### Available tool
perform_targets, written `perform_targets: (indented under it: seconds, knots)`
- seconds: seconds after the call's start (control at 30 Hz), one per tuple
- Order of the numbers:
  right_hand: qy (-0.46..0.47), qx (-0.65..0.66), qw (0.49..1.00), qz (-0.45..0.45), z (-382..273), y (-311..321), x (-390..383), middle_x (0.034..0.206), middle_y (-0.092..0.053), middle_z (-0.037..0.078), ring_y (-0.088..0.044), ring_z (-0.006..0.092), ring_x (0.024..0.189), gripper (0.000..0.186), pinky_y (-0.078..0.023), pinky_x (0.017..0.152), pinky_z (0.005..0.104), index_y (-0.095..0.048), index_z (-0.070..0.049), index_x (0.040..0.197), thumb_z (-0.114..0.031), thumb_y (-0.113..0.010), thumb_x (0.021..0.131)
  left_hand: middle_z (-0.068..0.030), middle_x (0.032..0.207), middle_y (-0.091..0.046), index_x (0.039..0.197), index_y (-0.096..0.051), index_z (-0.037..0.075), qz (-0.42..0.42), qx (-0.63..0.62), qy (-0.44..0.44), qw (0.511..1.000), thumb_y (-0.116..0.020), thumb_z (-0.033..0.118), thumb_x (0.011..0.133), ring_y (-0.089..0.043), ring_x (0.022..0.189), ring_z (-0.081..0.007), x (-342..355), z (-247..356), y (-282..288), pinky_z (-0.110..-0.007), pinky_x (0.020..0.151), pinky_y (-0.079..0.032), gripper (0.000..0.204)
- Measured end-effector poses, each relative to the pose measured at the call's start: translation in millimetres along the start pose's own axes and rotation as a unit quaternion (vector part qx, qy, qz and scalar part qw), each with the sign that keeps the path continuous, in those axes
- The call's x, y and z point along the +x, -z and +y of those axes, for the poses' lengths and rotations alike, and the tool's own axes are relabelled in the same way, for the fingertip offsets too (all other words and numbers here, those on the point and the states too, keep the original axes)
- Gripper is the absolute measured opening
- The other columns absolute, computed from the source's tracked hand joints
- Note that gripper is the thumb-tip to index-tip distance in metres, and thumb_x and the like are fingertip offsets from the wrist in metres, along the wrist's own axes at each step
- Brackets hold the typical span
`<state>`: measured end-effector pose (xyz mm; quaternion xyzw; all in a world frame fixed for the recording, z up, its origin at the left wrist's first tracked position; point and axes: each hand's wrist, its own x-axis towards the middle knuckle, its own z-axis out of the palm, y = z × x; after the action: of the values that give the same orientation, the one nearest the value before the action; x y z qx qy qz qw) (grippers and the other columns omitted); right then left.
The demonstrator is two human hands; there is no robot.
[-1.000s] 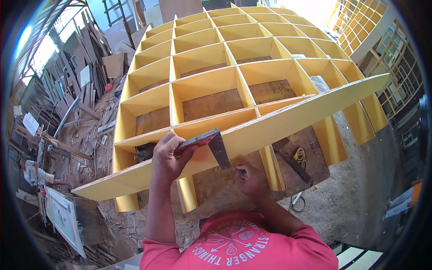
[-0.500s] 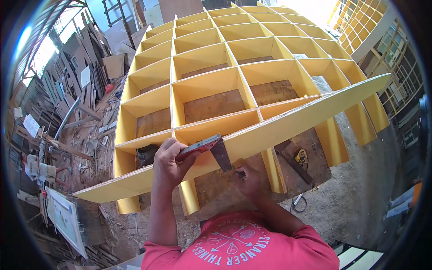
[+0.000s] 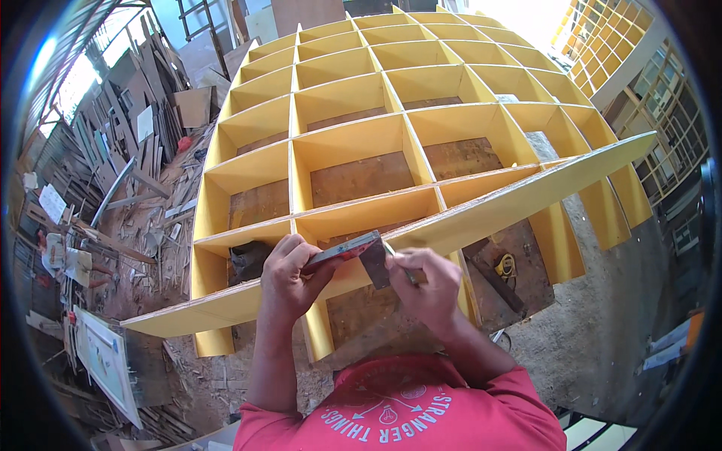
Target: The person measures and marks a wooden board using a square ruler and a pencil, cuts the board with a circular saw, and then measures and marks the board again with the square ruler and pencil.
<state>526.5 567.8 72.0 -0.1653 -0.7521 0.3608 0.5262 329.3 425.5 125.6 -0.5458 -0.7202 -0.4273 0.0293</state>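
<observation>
A long yellow board [image 3: 496, 197] lies slanted across the front of a large yellow wooden grid frame [image 3: 350, 128]. My left hand [image 3: 289, 274] is closed around the thick reddish stock of a try square [image 3: 344, 251], pressing it against the board's upper edge. The square's dark blade [image 3: 374, 267] hangs down across the board's face. At the blade's right edge, my right hand [image 3: 429, 284] pinches a thin pencil-like marking tool [image 3: 389, 249], its upper end near the board's top edge. My right fingers partly cover the tool, so its exact kind is unclear.
A yellow tape measure [image 3: 505, 264] and a dark flat bar [image 3: 495, 284] lie inside the frame's right front cell. A black bundle [image 3: 248, 261] sits in the left front cell. Scrap wood covers the floor at left; sheet offcuts [image 3: 124, 113] lean behind. Another person [image 3: 75, 263] is at far left.
My right hand has risen from below the blade's tip to beside its right edge, bringing the marking tool up to the board. The try square has shifted slightly right and down with my left hand.
</observation>
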Motion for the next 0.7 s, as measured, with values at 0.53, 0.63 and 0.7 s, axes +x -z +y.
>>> perform_targets:
  seconds: [0.53,0.63,0.7]
  knots:
    - [0.042,-0.046,0.995,0.080,29,19,44,0.097,-0.082,0.015,-0.082,0.0248,0.089,0.011,-0.063,0.081,0.0352,-0.073,-0.001,0.098,-0.001,-0.083,0.095,-0.0048,0.081,-0.064,0.096,-0.081,0.000,-0.039,-0.113,0.051,0.992,-0.092,0.009,0.089,-0.061,0.069,-0.0119,-5,-5,23,-0.030,0.063,-0.048,0.015]
    - [0.030,-0.043,0.996,0.075,27,17,42,0.097,-0.082,0.015,-0.082,0.0245,0.089,0.011,-0.063,0.081,0.0349,-0.073,-0.001,0.098,-0.001,-0.083,0.095,-0.0044,0.079,-0.064,0.096,-0.082,0.000,-0.035,-0.104,0.048,0.993,-0.092,0.009,0.090,-0.060,0.069,-0.0120,-6,-4,23,-0.031,0.062,-0.048,0.015]
    - [0.024,-0.040,0.996,0.076,24,16,42,0.097,-0.082,0.015,-0.082,0.0243,0.089,0.011,-0.063,0.081,0.0349,-0.073,-0.001,0.098,-0.001,-0.083,0.095,-0.0043,0.079,-0.063,0.096,-0.081,0.000,-0.036,-0.098,0.050,0.993,-0.092,0.009,0.090,-0.059,0.068,-0.0121,-5,-4,22,-0.031,0.062,-0.047,0.015]
